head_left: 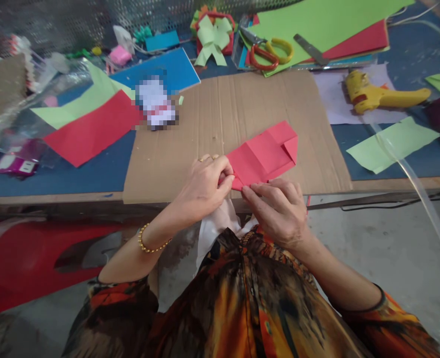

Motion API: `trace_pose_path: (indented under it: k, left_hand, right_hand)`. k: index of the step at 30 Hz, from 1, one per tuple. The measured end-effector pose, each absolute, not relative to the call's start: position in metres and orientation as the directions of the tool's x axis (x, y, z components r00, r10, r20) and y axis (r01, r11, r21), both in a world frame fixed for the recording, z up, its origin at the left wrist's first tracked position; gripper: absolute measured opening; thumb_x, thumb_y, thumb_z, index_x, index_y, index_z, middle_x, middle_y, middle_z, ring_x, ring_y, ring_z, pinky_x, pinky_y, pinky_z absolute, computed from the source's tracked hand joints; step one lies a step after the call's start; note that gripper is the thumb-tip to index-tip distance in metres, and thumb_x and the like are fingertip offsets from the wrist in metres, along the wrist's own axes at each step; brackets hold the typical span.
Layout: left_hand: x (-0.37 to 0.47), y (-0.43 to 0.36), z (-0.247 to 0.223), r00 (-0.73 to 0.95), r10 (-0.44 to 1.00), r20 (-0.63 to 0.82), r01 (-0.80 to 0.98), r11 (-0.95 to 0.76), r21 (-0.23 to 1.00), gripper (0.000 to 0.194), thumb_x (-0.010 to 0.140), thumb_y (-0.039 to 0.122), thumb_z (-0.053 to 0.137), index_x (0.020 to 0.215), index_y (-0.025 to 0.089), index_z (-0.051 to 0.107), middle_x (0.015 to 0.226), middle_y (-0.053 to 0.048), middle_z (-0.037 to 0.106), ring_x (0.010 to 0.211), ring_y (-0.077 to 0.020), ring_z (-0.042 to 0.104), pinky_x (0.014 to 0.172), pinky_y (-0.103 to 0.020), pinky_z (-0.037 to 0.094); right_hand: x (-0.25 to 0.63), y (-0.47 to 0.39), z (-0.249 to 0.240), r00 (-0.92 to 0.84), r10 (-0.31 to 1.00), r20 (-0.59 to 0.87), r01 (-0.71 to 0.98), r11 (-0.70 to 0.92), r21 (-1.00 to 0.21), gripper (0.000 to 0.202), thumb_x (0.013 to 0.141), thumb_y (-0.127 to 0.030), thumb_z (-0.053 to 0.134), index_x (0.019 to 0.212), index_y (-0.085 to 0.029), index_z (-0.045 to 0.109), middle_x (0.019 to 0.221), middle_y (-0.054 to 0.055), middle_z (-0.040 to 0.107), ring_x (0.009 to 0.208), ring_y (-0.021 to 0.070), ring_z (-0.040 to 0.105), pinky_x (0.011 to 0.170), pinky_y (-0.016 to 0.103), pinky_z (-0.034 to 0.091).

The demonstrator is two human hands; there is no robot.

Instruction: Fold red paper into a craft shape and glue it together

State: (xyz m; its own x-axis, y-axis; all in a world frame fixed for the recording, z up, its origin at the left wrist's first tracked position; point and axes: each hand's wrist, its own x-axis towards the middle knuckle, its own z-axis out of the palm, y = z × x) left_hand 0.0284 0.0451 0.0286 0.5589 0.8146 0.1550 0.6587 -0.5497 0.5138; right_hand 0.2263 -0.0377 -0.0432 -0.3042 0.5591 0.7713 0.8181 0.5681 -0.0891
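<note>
A red sheet of paper (263, 154) lies on a piece of brown cardboard (190, 119) near the table's front edge. It has crease lines, and its right end has a corner folded in. My left hand (207, 181) pinches the sheet's near left corner between thumb and fingers. The fingers of my right hand (279, 206) rest along the near edge of the paper, just right of the left hand. My right thumb is hidden, so whether that hand grips the edge or only presses it is unclear.
Scissors (267, 54) and a metal blade (310, 48) lie on green sheets at the back. A yellow glue gun (380, 94) with a clear glue stick (421, 184) is on the right. Red paper (96, 129) and a blurred-out item (156, 102) lie left. A green paper bow (213, 40) stands behind.
</note>
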Motion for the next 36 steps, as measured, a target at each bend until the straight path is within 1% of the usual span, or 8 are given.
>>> trace_pose_path:
  k: [4,11,16,18,22,27,33,36]
  left_hand:
    - [0.029,0.046,0.029,0.567,0.81,0.148,0.656,-0.553,0.515,0.018,0.092,0.009,0.056,0.081,0.024,0.053,0.079,0.001,0.066,0.08,-0.0184,0.058,0.079,-0.036,0.044]
    - [0.03,0.05,0.034,0.571,0.815,0.099,0.66,-0.527,0.536,0.018,0.091,0.01,0.058,0.079,0.023,0.052,0.078,0.001,0.066,0.079,-0.0174,0.058,0.081,-0.035,0.045]
    - [0.031,0.051,0.037,0.574,0.815,0.078,0.665,-0.519,0.536,0.019,0.09,0.009,0.057,0.078,0.023,0.051,0.077,0.002,0.065,0.078,-0.0173,0.059,0.078,-0.035,0.044]
    - [0.032,0.052,0.038,0.577,0.815,0.064,0.671,-0.516,0.532,0.02,0.09,0.008,0.057,0.078,0.023,0.05,0.076,0.002,0.065,0.077,-0.0173,0.058,0.076,-0.035,0.043]
    - [0.033,0.052,0.04,0.57,0.821,0.045,0.685,-0.504,0.526,0.02,0.09,0.009,0.058,0.078,0.023,0.05,0.076,0.002,0.064,0.075,-0.0169,0.056,0.075,-0.035,0.043]
    - [0.032,0.051,0.039,0.571,0.819,0.056,0.678,-0.509,0.53,0.018,0.091,0.009,0.057,0.081,0.023,0.051,0.078,0.001,0.065,0.077,-0.017,0.057,0.075,-0.035,0.044]
    - [0.032,0.051,0.038,0.55,0.834,0.041,0.691,-0.482,0.539,0.019,0.091,0.009,0.059,0.081,0.023,0.052,0.079,0.001,0.065,0.077,-0.0172,0.057,0.076,-0.035,0.044]
    - [0.032,0.05,0.037,0.547,0.836,0.04,0.694,-0.48,0.537,0.019,0.091,0.008,0.059,0.081,0.023,0.052,0.079,0.002,0.064,0.076,-0.0169,0.057,0.075,-0.035,0.044]
  right_hand:
    - [0.226,-0.038,-0.042,-0.317,0.551,0.772,0.814,0.576,-0.077,0.033,0.101,-0.011,0.066,0.134,-0.017,0.07,0.108,0.009,0.079,0.099,0.0222,0.063,0.084,0.041,0.048]
    - [0.223,-0.037,-0.039,-0.304,0.551,0.777,0.837,0.544,-0.058,0.024,0.103,-0.015,0.067,0.128,-0.017,0.068,0.105,0.007,0.08,0.096,0.0201,0.064,0.087,0.037,0.049]
    - [0.223,-0.038,-0.04,-0.298,0.568,0.767,0.833,0.547,-0.081,0.031,0.105,-0.014,0.062,0.134,-0.022,0.068,0.107,0.005,0.079,0.099,0.0195,0.065,0.09,0.037,0.049]
    - [0.224,-0.038,-0.04,-0.309,0.576,0.757,0.824,0.559,-0.089,0.034,0.105,-0.013,0.06,0.136,-0.021,0.068,0.109,0.006,0.079,0.101,0.02,0.065,0.09,0.038,0.049]
    - [0.225,-0.039,-0.041,-0.32,0.57,0.757,0.813,0.575,-0.09,0.03,0.104,-0.01,0.059,0.131,-0.016,0.07,0.109,0.009,0.079,0.102,0.0201,0.065,0.092,0.039,0.049]
    - [0.226,-0.039,-0.042,-0.323,0.578,0.75,0.808,0.58,-0.099,0.034,0.103,-0.011,0.061,0.136,-0.018,0.069,0.11,0.008,0.078,0.106,0.0204,0.064,0.093,0.039,0.048]
    - [0.225,-0.039,-0.04,-0.33,0.573,0.75,0.815,0.574,-0.08,0.025,0.104,-0.012,0.061,0.127,-0.015,0.072,0.109,0.009,0.077,0.104,0.0199,0.063,0.093,0.038,0.048]
    - [0.225,-0.039,-0.04,-0.327,0.573,0.751,0.817,0.571,-0.08,0.027,0.102,-0.013,0.064,0.127,-0.018,0.073,0.109,0.009,0.077,0.104,0.0198,0.063,0.093,0.038,0.047]
